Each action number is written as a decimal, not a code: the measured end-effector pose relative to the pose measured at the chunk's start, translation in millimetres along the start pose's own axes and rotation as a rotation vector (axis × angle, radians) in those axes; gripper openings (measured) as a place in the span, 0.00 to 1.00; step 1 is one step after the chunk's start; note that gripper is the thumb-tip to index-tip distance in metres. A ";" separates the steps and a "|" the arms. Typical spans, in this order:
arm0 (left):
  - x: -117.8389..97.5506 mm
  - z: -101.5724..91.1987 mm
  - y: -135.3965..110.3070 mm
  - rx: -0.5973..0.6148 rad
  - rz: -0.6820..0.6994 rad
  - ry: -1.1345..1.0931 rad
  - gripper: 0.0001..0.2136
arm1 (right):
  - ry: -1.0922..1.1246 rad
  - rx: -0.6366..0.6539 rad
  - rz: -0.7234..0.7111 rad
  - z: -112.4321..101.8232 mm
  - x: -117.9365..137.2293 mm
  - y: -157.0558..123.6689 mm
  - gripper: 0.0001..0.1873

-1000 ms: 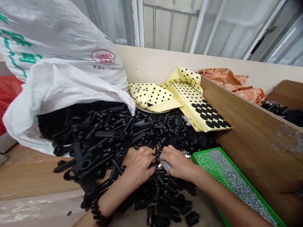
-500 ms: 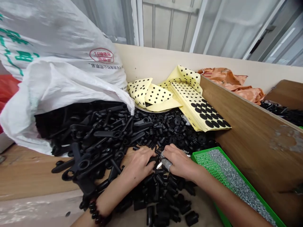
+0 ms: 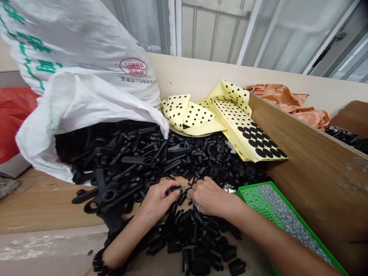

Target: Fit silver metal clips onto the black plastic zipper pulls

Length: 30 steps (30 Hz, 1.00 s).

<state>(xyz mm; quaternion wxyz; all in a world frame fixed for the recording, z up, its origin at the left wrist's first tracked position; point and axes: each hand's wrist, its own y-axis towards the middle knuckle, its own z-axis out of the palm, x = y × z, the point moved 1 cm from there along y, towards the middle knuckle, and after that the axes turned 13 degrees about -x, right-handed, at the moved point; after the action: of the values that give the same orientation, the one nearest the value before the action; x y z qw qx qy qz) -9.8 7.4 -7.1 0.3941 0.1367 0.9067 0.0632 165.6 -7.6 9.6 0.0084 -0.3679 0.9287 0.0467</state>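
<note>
1. Head view, at the hub: a small black cylinder point(image 3: 177, 189) is pinched in the grip of the left hand point(image 3: 156, 197), between thumb and forefinger, and its end is pointed toward the right hand point(image 3: 209, 195).
2. Head view, 3 o'clock of that cylinder: the right hand is curled, fingertips lowered among the loose pieces. Whether anything is held in its grip cannot be told, since the fingers are hidden by the hand itself. Shiny metal pieces point(image 3: 229, 188) are seen just beyond its wrist side.
3. Head view, 6 o'clock: more black cylindrical parts point(image 3: 201, 245) are heaped on the counter point(image 3: 46, 203).
4. Head view, 10 o'clock: black lever-shaped parts point(image 3: 138, 160) are spilled from a white sack point(image 3: 115, 96).
5. Head view, 12 to 2 o'clock: small black caps are piled below yellow dotted sheets point(image 3: 235, 119). Toward 4 o'clock, silvery bits point(image 3: 287, 214) are held in a green tray point(image 3: 242, 188).
6. Step, as judged: small parts are being handled piece by piece between both hands. For the next move, a steady left pinch and a clear view of the right fingertips would be called for.
</note>
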 end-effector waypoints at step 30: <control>-23.7 3.9 -21.7 0.138 -0.423 -0.833 0.12 | 0.474 -0.295 0.097 -37.2 6.7 -20.2 0.12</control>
<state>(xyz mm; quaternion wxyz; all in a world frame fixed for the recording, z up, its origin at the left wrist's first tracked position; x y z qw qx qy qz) 4.2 -20.4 2.0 0.7184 -0.0113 0.6815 -0.1392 175.2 -30.2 44.7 -0.2650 -0.3211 0.9043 0.0944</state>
